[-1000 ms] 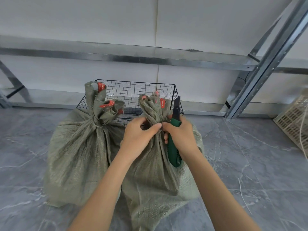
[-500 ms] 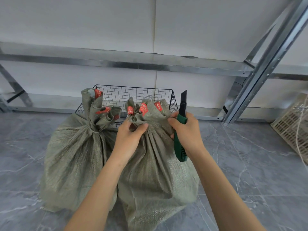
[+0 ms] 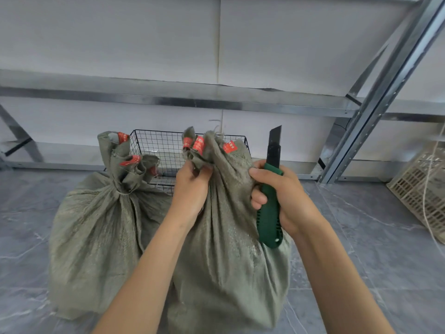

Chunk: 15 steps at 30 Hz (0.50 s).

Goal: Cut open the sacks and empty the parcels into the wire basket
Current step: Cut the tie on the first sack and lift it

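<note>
Two grey-green woven sacks stand on the floor in front of a black wire basket (image 3: 166,148). The left sack (image 3: 96,232) is tied shut at its neck with cord. The right sack (image 3: 226,256) has a loosened mouth with red printed edges spreading apart. My left hand (image 3: 192,186) grips the left side of that mouth. My right hand (image 3: 281,196) holds a green utility knife (image 3: 269,213) upright, its black blade pointing up, while its fingers also pinch the sack's right edge. No parcels are visible.
Grey marble-pattern floor tiles lie all around. A galvanised steel shelf frame runs along the white wall behind the basket, with an upright post (image 3: 375,112) at right. A cream plastic crate (image 3: 423,189) with a loose cord sits at the far right.
The right sack's neck, bunched tight a second ago, has come open and spread wide. Both hands have moved apart, pulling the mouth open; the knife has risen with the right hand.
</note>
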Motion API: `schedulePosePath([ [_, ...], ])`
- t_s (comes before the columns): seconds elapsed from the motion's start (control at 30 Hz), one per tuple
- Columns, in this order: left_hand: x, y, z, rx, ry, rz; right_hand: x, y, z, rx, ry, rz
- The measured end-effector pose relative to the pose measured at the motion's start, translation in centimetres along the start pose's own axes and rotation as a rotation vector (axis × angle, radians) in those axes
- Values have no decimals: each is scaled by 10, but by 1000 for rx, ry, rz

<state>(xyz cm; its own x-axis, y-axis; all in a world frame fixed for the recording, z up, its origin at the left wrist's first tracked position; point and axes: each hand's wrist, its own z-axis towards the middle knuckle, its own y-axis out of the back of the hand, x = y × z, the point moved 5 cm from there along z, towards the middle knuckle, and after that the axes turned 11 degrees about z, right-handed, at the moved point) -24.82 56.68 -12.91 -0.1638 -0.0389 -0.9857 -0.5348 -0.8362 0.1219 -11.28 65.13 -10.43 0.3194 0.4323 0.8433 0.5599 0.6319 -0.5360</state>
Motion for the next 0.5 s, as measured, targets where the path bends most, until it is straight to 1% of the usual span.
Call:
schedulePosePath([
  [0.07, -10, -6, 7, 79, -19, 12, 4, -4, -1, 30, -17, 104],
  [0.17, -17, -12, 16, 195, 1, 28, 7, -7, -3, 102, -34, 172],
  [0.3, -14, -23, 22, 304, 135, -56, -5, -2, -4, 156, -98, 195],
  [0.4, -1, -28, 21, 357, 198, -31, -29, 4, -1, 87, -162, 138],
  [0.5, 18, -26, 19, 336, 206, 54, -54, 12, 2, -46, -211, 107],
])
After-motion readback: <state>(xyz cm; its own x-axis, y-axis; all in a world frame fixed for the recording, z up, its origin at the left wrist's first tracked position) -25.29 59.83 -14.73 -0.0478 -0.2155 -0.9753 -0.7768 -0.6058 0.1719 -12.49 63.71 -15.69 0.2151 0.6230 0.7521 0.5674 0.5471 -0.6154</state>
